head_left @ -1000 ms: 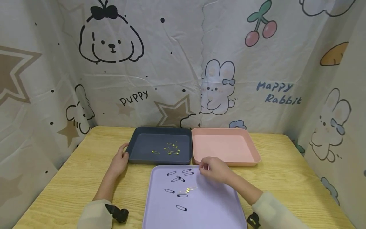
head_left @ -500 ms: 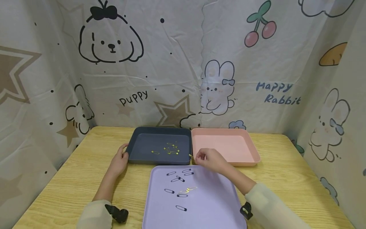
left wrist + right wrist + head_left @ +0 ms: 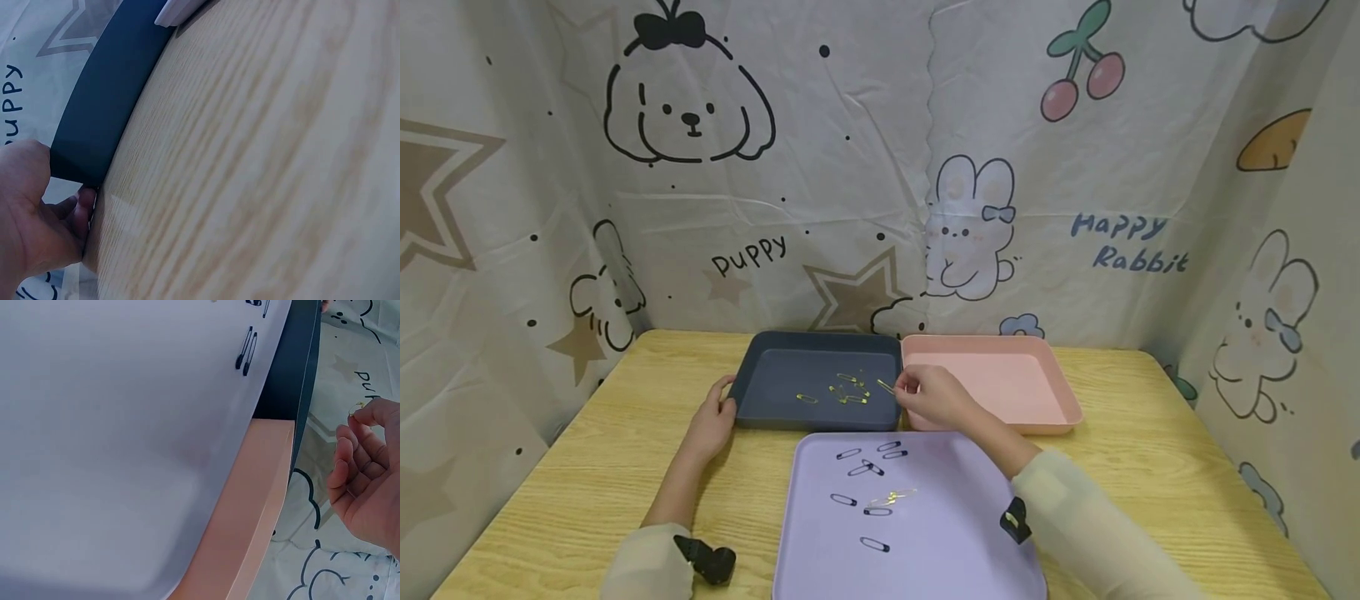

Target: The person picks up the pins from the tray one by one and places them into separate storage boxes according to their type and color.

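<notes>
Head view: right hand [image 3: 925,397] pinches a gold pin [image 3: 885,386] over the dark tray's [image 3: 775,371] right rim; left hand [image 3: 713,421] grips that tray's left corner

surface [image 3: 587,467]: light wood grain, slight sheen. Dark blue tray [image 3: 775,367], pink tray [image 3: 1000,375], lilac tray [image 3: 940,533]: smooth matt plastic. Gold pins [image 3: 850,392]: shiny metal; black pins [image 3: 872,468]: dark coated. Backdrop [image 3: 850,167]: creased printed cloth.
</notes>
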`<move>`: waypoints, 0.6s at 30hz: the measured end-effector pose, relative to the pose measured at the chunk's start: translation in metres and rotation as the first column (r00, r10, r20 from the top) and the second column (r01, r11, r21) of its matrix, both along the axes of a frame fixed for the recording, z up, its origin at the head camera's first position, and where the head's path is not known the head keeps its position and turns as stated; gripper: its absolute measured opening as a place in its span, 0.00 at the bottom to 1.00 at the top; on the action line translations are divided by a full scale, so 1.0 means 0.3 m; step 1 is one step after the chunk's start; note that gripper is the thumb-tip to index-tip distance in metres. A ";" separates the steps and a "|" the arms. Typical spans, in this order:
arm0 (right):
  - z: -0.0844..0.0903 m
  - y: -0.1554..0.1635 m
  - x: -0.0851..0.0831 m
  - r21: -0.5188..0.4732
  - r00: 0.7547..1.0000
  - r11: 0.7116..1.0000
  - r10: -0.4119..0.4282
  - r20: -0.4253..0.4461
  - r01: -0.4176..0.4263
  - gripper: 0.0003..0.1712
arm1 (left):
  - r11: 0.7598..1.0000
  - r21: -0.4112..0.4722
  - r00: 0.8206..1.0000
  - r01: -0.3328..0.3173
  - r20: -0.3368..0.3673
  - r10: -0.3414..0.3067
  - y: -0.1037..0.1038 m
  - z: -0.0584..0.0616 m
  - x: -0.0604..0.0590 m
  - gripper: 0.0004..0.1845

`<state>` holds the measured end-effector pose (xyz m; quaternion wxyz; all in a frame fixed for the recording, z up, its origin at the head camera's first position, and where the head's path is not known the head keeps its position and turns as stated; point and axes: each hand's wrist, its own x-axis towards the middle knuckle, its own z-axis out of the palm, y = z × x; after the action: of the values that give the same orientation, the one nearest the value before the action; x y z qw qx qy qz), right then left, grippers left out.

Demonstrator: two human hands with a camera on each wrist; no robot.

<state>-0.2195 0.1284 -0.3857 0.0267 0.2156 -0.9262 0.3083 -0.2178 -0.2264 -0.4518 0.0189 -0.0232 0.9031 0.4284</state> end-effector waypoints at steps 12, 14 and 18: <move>-0.003 -0.086 -0.035 0.043 0.998 0.998 0.032 0.055 -0.035 0.05 | 1.000 -0.009 1.000 0.006 0.005 -0.006 0.000 0.005 -0.001 0.27; -0.007 -0.101 -0.038 0.047 0.998 0.998 0.032 0.062 -0.035 0.05 | 1.000 -0.012 1.000 0.005 0.005 -0.005 0.000 0.005 -0.001 0.27; -0.017 -0.128 -0.046 0.039 0.997 0.998 0.045 0.066 -0.047 0.04 | 1.000 -0.015 1.000 0.006 0.005 -0.006 -0.002 0.003 -0.001 0.27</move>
<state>-0.2334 0.0901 -0.3907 -0.0147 0.2273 -0.9273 0.2970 -0.2180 -0.2270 -0.4510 0.0222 -0.0215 0.9062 0.4216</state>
